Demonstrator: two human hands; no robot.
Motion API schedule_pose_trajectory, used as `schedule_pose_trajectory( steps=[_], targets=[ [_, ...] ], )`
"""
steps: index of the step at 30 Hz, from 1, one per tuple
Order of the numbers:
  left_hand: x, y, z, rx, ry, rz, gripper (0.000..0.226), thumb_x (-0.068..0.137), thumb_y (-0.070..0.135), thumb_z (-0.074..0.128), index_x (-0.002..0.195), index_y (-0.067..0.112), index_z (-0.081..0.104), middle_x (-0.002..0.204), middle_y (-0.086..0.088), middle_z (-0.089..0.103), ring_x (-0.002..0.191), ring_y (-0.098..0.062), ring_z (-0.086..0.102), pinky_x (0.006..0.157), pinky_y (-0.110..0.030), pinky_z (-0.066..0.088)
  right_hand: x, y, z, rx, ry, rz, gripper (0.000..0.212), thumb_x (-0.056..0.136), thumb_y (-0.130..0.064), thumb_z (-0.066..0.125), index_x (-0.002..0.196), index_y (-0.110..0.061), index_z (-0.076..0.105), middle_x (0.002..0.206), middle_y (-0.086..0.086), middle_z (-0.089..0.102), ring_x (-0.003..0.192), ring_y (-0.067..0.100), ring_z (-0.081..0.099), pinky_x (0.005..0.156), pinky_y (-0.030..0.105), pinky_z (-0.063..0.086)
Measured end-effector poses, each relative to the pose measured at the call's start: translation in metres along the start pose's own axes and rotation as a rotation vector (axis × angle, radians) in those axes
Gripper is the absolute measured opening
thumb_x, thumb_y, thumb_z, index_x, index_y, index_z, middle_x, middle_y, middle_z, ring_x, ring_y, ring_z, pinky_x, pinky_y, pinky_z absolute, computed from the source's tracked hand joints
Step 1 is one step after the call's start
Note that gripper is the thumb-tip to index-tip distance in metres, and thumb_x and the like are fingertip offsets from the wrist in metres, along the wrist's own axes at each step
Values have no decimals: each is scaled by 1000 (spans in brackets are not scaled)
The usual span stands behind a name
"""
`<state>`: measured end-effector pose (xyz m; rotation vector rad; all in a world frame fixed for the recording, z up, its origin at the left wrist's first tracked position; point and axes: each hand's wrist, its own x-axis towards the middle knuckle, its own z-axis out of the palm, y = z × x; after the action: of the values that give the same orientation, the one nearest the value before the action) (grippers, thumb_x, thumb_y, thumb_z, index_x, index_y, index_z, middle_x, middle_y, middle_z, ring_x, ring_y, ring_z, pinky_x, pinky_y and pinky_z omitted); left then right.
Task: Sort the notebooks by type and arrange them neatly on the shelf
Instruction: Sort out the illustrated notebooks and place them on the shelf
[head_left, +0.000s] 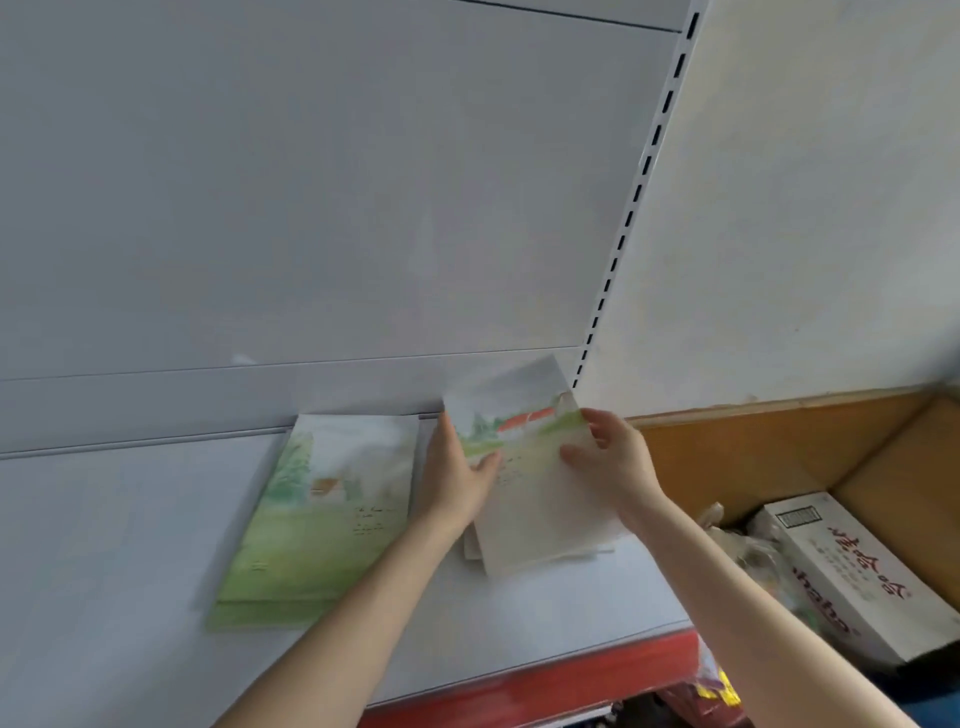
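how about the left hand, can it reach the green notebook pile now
Probably yes: the green notebook pile lies right beside the left hand, nothing between, though it holds the raised notebook.

The white cardboard box (841, 571) at the right carries large red Chinese characters, seen upside down from here. Beside them runs a row of red Latin letters, blurred, of which roughly "ahaha" can be made out. A small dark-framed printed label near its far end is too small to read. The green watercolour-covered notebook (322, 519) and the pale notebook with a red roof painted on it (535, 499) each bear a few lines of thin dark script, illegible.
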<state>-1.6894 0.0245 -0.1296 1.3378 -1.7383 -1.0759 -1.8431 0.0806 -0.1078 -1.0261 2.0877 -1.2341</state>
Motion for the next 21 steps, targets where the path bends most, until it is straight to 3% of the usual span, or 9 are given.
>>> schedule_pose_trajectory(
  steps=[3,6,13,16,19,21],
  targets=[
    [-8,-3,8,140,-46,-42,59,90,22,58,141,7,30,145,-6,38,132,-19,36,88,-16,24,1,22,4,-161,-65,5,52,85,-12,63,134,-10,46,135,6,50,125,21,45,99,27,34],
    [-7,-7,11,164,-35,-63,61,93,22,54,144,8,26,149,-5,33,135,-17,32,93,-16,22,1,30,7,-157,-96,2,49,88,-13,59,135,-9,45,134,8,51,124,22,46,96,25,35],
    [3,-10,14,277,-8,-36,49,95,23,50,137,1,37,141,-11,42,130,-23,38,95,-20,27,7,28,11,-165,-118,8,49,91,-17,56,137,-10,40,133,6,50,122,22,45,88,22,33],
    [5,-9,18,461,-15,37,41,97,25,44,128,-2,42,131,-15,48,120,-27,43,86,-25,29,11,26,8,-223,-119,0,47,91,-16,54,136,-8,42,132,8,51,121,23,46,86,21,33],
    [4,-10,13,546,-16,137,44,98,28,41,132,0,39,133,-13,46,123,-25,41,90,-28,30,14,19,6,-349,-161,-18,42,92,-17,53,132,-6,45,129,10,53,119,25,47,83,24,35],
    [-2,-9,1,548,-5,268,45,98,27,41,135,2,39,138,-12,43,128,-23,38,97,-26,29,16,10,6,-477,-152,-93,42,93,-20,51,132,-6,45,135,9,49,125,26,43,93,28,36]
  ],
)
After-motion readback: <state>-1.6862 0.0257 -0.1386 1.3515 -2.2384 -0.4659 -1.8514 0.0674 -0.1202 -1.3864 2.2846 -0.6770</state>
